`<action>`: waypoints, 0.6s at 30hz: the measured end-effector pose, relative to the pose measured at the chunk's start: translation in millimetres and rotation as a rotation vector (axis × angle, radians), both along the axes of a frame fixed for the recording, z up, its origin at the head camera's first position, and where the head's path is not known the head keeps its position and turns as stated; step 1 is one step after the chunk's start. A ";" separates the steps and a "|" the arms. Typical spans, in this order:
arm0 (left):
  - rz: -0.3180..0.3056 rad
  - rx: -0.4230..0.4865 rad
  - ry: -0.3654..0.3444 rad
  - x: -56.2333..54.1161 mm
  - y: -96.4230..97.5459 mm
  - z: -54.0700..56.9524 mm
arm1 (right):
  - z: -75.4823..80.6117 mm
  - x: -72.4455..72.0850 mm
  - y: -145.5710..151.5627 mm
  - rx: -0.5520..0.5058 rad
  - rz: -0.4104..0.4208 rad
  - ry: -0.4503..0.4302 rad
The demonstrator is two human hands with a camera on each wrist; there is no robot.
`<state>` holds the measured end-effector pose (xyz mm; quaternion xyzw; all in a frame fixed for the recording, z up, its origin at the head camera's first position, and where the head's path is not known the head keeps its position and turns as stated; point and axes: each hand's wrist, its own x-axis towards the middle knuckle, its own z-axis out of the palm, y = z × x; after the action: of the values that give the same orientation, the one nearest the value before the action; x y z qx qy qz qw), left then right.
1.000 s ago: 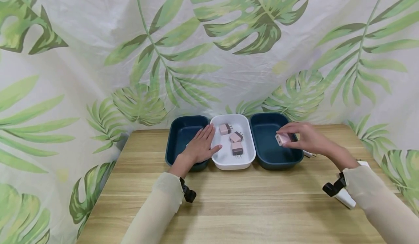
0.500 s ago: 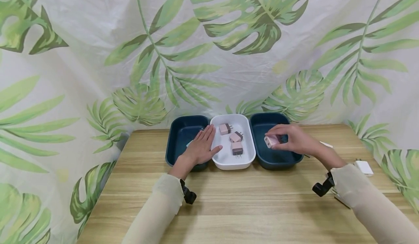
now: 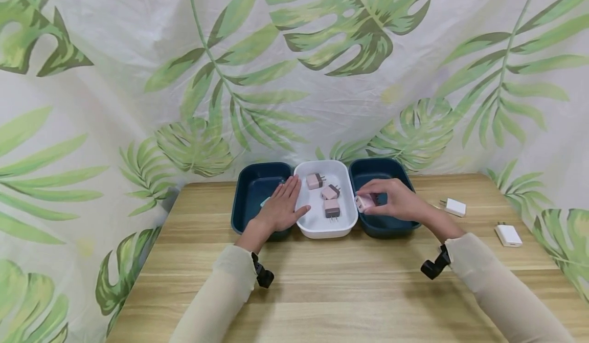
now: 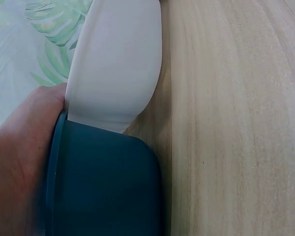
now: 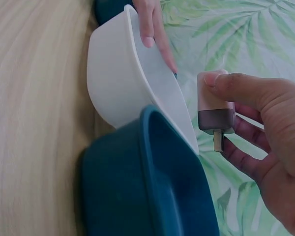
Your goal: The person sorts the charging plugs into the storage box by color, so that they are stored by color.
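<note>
A pink charger plug (image 5: 214,98) with a dark grey end and metal prongs is pinched between the thumb and fingers of my right hand (image 3: 398,200). In the head view that hand is over the left side of the right dark blue bin (image 3: 384,230). Several similar pink plugs, such as this charger plug (image 3: 332,208), lie in the white middle bin (image 3: 327,233). With straight fingers, my left hand (image 3: 278,207) rests over the adjoining rims of the left dark blue bin (image 3: 241,200) and the white bin. Something pale green (image 3: 264,202) is mostly hidden under it.
Two white charger plugs, one nearer the bins (image 3: 455,207) and one nearer the edge (image 3: 508,235), lie on the wooden table (image 3: 349,292) at the right. A leaf-patterned cloth (image 3: 276,92) hangs behind the three bins.
My right hand has moved left with the pink charger plug, across the right bin toward the white one. Both white plugs on the table have come into full view. My left hand stays put.
</note>
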<state>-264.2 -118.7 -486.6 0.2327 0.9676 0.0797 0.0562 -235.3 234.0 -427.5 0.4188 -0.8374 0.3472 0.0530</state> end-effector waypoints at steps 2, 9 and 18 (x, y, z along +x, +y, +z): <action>-0.003 0.003 -0.005 1.0 0.1 1.0 | -2.1 0.6 -4.4 -0.003 -0.002 -0.015; -0.007 -0.013 -0.004 3.8 -0.6 4.8 | -6.9 0.9 -19.1 -0.009 -0.012 -0.037; -0.010 -0.007 -0.006 2.0 -1.8 3.3 | -19.1 -2.5 -34.2 -0.015 -0.017 -0.108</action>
<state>-262.2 -120.5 -483.3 0.2374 0.9665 0.0768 0.0603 -237.9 199.8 -446.6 0.3919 -0.8400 0.3751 0.0139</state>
